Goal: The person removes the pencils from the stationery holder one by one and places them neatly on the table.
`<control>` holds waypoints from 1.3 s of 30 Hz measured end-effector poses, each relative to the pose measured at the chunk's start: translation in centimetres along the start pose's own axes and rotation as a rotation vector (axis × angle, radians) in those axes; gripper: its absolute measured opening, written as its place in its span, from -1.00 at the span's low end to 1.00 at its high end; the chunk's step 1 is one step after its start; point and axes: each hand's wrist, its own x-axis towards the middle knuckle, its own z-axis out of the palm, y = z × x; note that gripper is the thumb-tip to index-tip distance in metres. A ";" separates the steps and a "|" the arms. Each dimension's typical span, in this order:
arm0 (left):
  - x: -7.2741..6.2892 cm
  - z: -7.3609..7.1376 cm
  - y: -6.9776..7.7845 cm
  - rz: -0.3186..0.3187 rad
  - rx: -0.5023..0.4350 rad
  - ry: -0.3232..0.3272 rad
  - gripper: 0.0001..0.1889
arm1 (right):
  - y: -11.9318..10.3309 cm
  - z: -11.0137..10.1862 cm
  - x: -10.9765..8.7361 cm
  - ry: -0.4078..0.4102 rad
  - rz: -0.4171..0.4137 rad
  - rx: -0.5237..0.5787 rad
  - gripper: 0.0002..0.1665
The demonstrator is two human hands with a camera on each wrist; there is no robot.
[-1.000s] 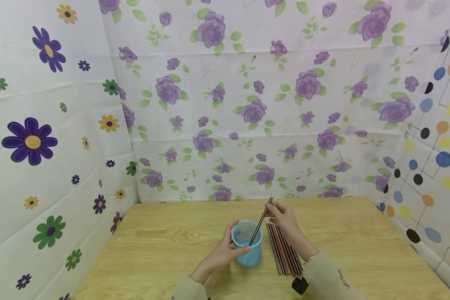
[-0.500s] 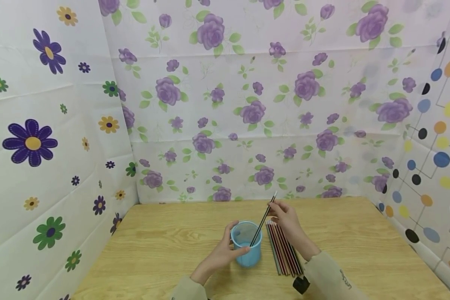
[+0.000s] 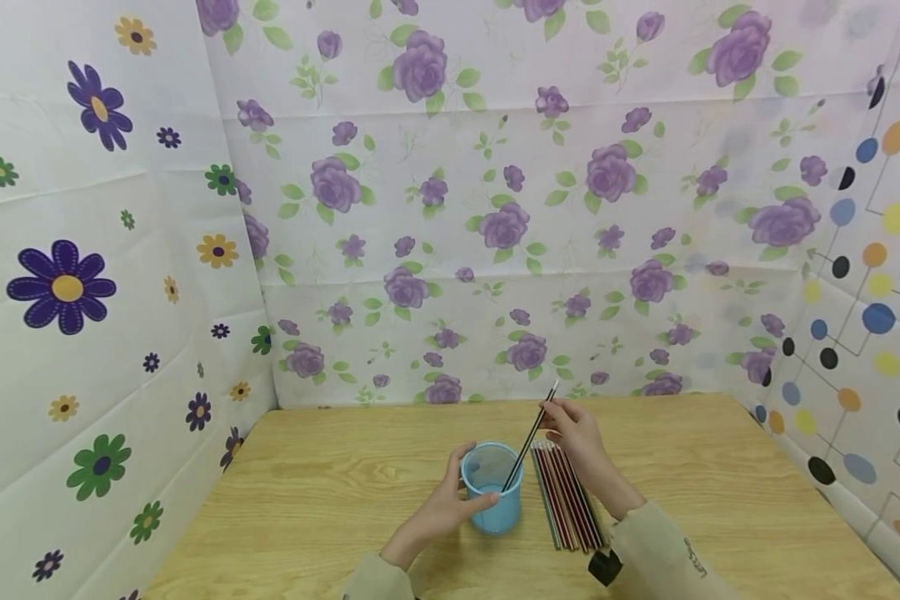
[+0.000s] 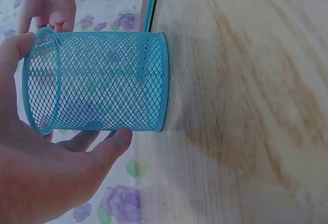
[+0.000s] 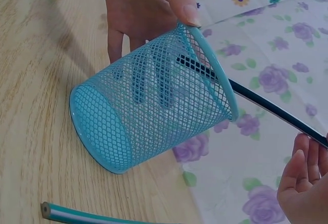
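A light-blue mesh pencil cup stands upright on the table. My left hand holds it from the left, thumb on the rim and fingers round the far side. With thumb and fingertips, my right hand pinches a black striped pencil near its white upper end. The pencil slants, and its lower end is inside the cup, above the bottom in the right wrist view, where the mesh shows it. Several pencils lie side by side to the right of the cup, partly hidden under my right forearm.
The wood-grain table spreads around the cup. A small black block is at my right sleeve. Behind the table hangs a cloth with purple roses; other patterned cloths stand at left and right.
My right hand has shifted slightly to the right, and the pencil's upper end has gone with it. My left hand and the cup stay nearly in place.
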 end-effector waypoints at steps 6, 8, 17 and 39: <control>0.0 0.0 0.0 -0.002 0.003 -0.001 -0.12 | -0.2 -0.4 0.0 -0.010 -0.004 0.043 -0.70; 0.0 0.0 0.0 -0.001 0.004 -0.001 -0.13 | -0.3 -0.5 0.0 -0.011 -0.007 0.056 -0.66; -0.2 0.0 0.0 -0.002 0.005 0.001 -0.09 | -0.9 -1.0 -0.4 0.027 -0.014 0.005 -0.46; -0.2 0.0 -0.2 0.018 0.026 0.004 -0.10 | -0.5 -2.7 0.1 0.039 0.025 0.123 -0.73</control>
